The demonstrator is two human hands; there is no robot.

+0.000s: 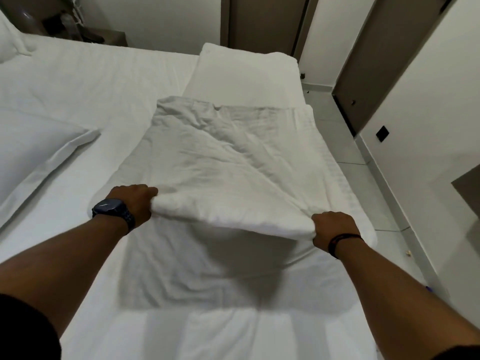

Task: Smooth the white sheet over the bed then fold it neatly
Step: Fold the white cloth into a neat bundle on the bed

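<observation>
Both hands are gripping the white sheet (218,162) on the bed (78,100): the left hand (135,203) is pinching its near folded edge, the right hand (335,231) is clutching the other corner, lifting that edge slightly above the mattress, beside a pillow (33,152).

Bed (109,81) surface open at 11 o'clock, flat and bare. Pillow (39,152) blocks 9 o'clock, folded duvet (246,74) blocks 12 o'clock at far edge. Sheet (207,165) covers centre, both hands on its near fold. Bed edge drops to floor (363,178) at 3 o'clock; wall (428,113) just beyond.
</observation>
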